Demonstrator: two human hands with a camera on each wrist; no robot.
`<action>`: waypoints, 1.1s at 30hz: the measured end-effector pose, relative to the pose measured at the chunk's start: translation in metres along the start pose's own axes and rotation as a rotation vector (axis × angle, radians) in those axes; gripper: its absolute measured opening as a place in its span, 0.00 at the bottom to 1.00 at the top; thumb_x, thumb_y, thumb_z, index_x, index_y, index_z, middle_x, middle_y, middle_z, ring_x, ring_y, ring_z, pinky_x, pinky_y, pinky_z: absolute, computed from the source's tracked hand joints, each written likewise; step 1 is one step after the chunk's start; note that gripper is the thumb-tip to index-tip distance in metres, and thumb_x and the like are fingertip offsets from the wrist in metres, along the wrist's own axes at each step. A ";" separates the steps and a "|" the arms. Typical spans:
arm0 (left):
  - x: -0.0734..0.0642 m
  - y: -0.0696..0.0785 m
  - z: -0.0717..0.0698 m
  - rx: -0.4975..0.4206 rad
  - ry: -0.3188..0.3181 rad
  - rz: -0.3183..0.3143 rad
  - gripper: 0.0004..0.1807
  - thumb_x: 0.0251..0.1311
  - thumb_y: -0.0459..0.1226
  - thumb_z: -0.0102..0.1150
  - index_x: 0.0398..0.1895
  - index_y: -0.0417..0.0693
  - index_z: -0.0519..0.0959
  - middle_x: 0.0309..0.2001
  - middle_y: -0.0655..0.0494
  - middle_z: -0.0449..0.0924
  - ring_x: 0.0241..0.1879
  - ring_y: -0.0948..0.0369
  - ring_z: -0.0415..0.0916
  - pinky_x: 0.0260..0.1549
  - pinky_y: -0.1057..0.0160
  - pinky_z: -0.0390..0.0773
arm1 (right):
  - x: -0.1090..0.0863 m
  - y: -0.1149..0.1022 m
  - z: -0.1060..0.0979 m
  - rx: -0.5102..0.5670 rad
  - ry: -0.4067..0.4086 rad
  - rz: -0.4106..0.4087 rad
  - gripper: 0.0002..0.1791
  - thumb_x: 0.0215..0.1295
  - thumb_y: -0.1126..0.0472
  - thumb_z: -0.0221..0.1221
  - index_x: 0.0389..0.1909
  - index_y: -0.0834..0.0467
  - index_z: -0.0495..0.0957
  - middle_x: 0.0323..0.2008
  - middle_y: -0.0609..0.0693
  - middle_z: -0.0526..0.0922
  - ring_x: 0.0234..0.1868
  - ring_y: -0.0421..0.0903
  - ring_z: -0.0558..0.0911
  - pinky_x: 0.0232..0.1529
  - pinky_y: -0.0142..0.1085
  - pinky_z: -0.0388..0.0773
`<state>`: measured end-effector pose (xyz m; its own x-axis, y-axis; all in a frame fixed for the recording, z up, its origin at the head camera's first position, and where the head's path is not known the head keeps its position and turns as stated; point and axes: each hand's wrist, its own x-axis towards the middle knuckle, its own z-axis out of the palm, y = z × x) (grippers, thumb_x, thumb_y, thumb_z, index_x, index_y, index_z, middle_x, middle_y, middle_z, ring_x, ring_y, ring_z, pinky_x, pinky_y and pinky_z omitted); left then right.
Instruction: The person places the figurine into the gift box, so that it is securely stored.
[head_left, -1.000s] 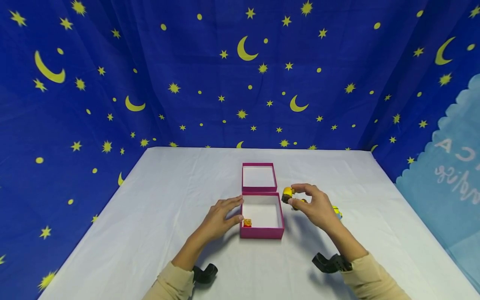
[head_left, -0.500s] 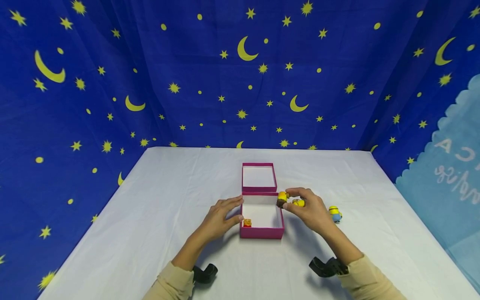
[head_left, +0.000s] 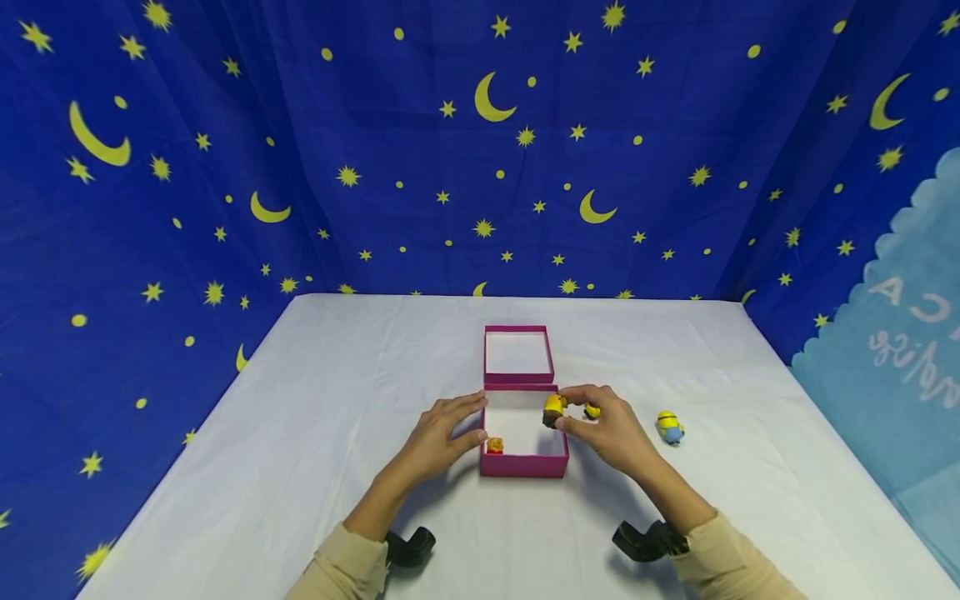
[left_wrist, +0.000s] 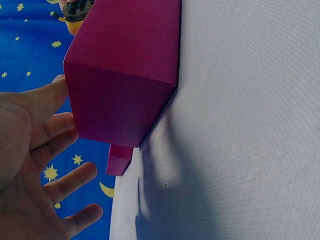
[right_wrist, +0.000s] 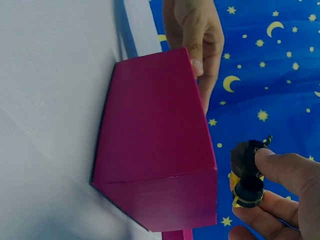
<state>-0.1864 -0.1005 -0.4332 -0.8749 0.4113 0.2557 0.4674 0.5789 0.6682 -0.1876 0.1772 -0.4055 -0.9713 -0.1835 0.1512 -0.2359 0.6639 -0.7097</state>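
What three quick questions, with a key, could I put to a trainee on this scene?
1. Multiple choice: what does the right hand hold?
A) nothing
B) a yellow-and-dark toy
C) the yellow-and-blue toy

2. True or false: the left hand touches the box.

3. Fill in, as the head view shows it: the red-and-orange toy is inside the box, at its near ____ corner.

Key: 1 B; 2 true; 3 left.
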 end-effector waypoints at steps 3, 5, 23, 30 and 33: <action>0.000 -0.001 0.000 -0.002 -0.002 0.001 0.28 0.60 0.41 0.60 0.64 0.45 0.70 0.68 0.57 0.67 0.67 0.48 0.63 0.61 0.40 0.58 | 0.000 0.000 0.003 0.001 -0.013 0.000 0.24 0.55 0.50 0.66 0.53 0.52 0.77 0.46 0.53 0.81 0.50 0.53 0.76 0.51 0.51 0.74; 0.000 -0.001 0.000 -0.003 0.001 0.003 0.28 0.60 0.41 0.60 0.63 0.45 0.70 0.68 0.56 0.67 0.67 0.48 0.63 0.62 0.39 0.58 | 0.000 0.000 0.004 0.004 -0.019 -0.001 0.24 0.55 0.50 0.67 0.53 0.53 0.78 0.46 0.54 0.81 0.50 0.54 0.76 0.51 0.51 0.74; 0.000 -0.002 0.001 -0.002 -0.003 -0.005 0.28 0.60 0.41 0.60 0.64 0.45 0.70 0.68 0.57 0.67 0.67 0.48 0.62 0.63 0.40 0.58 | 0.000 0.000 0.010 -0.049 -0.041 -0.031 0.23 0.53 0.51 0.68 0.51 0.52 0.79 0.43 0.45 0.83 0.45 0.46 0.75 0.46 0.42 0.72; 0.000 -0.002 0.001 -0.006 -0.002 -0.006 0.28 0.60 0.40 0.60 0.64 0.45 0.70 0.68 0.57 0.67 0.66 0.47 0.63 0.62 0.40 0.58 | 0.000 -0.001 0.012 -0.059 -0.036 -0.033 0.22 0.52 0.52 0.69 0.49 0.51 0.80 0.41 0.44 0.82 0.43 0.45 0.74 0.42 0.36 0.67; 0.000 -0.002 0.001 -0.007 -0.004 -0.009 0.28 0.60 0.41 0.60 0.64 0.45 0.70 0.68 0.57 0.67 0.67 0.48 0.62 0.63 0.40 0.57 | 0.000 -0.002 0.012 -0.056 -0.036 -0.035 0.22 0.51 0.52 0.69 0.49 0.51 0.80 0.40 0.45 0.82 0.42 0.45 0.73 0.42 0.36 0.66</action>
<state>-0.1874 -0.1006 -0.4352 -0.8786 0.4088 0.2469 0.4585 0.5778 0.6752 -0.1872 0.1672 -0.4123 -0.9608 -0.2331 0.1498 -0.2724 0.6958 -0.6645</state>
